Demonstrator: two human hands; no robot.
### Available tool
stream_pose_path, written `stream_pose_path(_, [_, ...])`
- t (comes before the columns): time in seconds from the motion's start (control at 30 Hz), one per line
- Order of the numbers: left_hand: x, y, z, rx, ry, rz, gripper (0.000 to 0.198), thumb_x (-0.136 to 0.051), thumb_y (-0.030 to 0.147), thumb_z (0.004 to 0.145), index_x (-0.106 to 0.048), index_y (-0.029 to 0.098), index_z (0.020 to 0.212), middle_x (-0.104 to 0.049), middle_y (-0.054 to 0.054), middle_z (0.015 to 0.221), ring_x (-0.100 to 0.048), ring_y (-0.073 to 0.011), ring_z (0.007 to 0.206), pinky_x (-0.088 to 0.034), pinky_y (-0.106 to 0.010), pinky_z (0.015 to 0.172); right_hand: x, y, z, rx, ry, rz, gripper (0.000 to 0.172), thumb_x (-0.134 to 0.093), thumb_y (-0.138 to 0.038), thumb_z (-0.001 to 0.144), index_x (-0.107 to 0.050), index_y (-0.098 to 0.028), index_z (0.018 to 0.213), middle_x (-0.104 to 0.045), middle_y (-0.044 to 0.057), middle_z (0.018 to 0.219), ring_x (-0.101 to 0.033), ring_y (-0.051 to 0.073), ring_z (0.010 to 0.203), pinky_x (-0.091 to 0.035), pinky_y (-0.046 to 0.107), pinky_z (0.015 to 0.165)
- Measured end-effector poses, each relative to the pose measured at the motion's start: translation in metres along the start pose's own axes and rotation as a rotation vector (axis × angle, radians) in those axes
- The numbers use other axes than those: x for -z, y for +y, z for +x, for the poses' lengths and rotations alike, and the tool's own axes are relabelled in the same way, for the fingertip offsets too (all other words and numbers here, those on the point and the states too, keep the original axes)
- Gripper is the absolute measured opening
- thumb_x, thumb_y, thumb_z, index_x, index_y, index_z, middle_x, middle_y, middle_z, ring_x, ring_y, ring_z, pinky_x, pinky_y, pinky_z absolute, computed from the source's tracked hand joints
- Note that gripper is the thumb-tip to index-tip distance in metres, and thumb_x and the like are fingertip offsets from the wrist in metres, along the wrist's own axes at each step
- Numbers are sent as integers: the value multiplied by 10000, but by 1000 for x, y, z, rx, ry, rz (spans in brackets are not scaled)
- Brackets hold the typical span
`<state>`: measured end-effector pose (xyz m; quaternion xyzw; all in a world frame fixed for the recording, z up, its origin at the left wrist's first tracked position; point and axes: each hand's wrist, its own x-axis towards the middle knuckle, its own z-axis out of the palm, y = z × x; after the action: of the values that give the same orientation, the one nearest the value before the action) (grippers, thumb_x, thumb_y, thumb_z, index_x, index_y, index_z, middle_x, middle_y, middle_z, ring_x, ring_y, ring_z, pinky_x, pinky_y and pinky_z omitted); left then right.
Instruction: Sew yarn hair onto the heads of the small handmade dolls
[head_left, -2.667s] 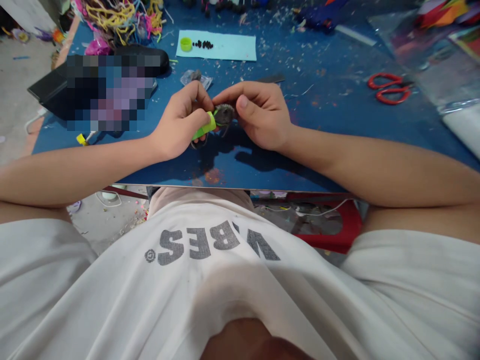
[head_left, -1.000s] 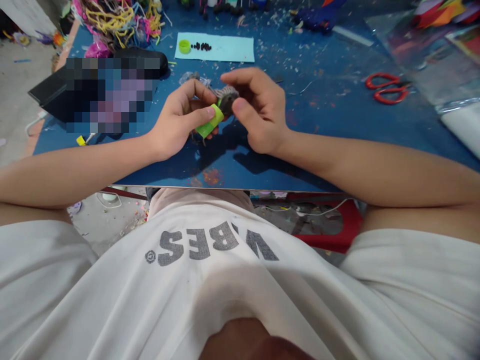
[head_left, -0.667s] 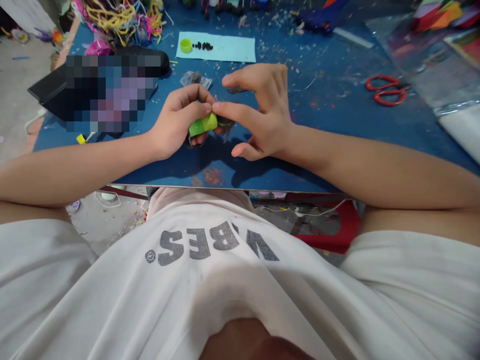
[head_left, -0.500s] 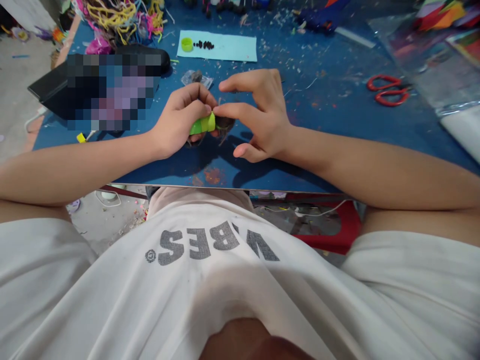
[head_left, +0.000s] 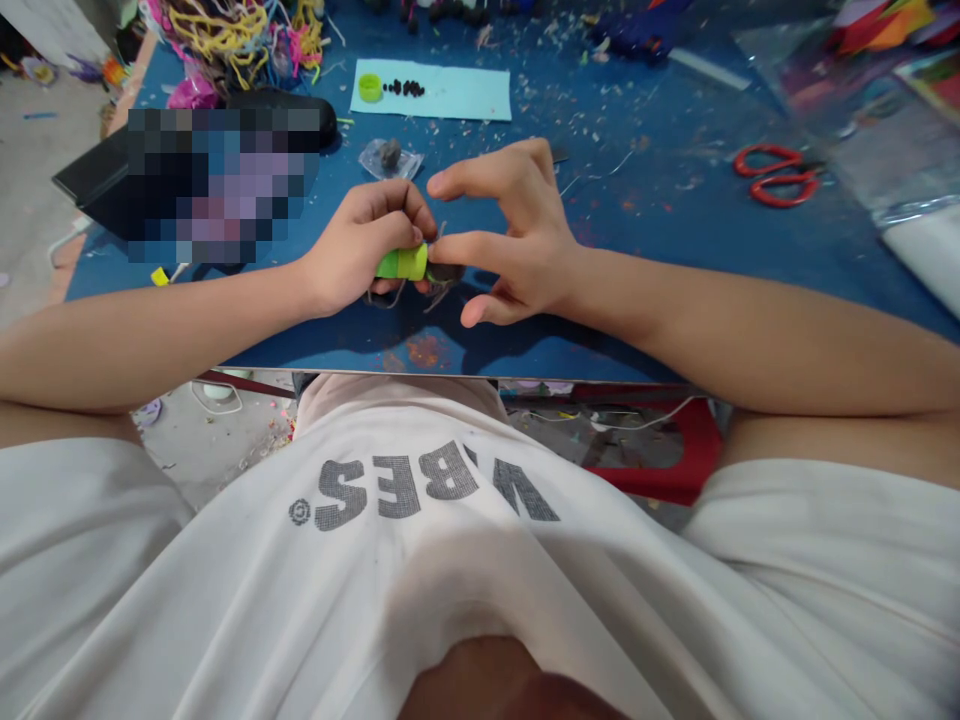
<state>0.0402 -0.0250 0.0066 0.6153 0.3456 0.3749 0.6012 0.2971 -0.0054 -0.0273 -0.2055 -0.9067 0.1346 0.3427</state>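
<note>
On a scrap-littered blue table [head_left: 675,220], red scissors [head_left: 780,175] are seen well apart, a small plastic bag [head_left: 390,157] just beyond. A smooth green tube [head_left: 401,263] is gripped by the closed left hand [head_left: 360,255]. The fuzzy dark piece [head_left: 444,272] at its end is touched by one fingertip of the right hand [head_left: 517,235], whose other fingers are spread.

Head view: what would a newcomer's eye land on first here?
The two bare hands meeting mid-table: the left hand grips a bright green tube, and a fingertip of the right hand touches a dark fuzzy piece at its end. To the right lie red scissors on the littered blue table, and a tangle of coloured pipe cleaners sits at the far left corner.
</note>
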Motion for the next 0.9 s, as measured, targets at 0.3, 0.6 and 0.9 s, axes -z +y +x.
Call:
stream_pose_path(0.3, [0, 4, 0, 37, -45, -21, 164, -687, 269, 738, -699, 254, 900, -708, -4, 628, -789, -218, 601, -308, -265, 414, -8, 21, -10, 74, 134, 44, 937, -555, -1213, 878, -900, -423, 1245, -733, 81, 1544, -736, 472, 1520, -548, 795, 1377])
stream_pose_path(0.6, [3, 4, -1, 77, -35, 3, 241, -694, 280, 756, -663, 253, 993, -735, 4, 635, -691, -191, 502, -326, -262, 454, -8, 18, -11, -121, 12, 121, 937, -752, -1225, 703, -903, -381, 1081, -788, 20, 1396, -665, 489, 1670, -678, 760, 1182])
stream_pose_path(0.9, [3, 2, 2, 72, -54, 33, 236, -695, 257, 751, -654, 270, 983, -759, 3, 617, -636, -188, 451, -311, -306, 429, -10, 14, -6, -48, -2, 11, 944, -738, -1228, 785, -866, -329, 1040, -800, 19, 1555, -632, 523, 1682, -490, 857, 1380])
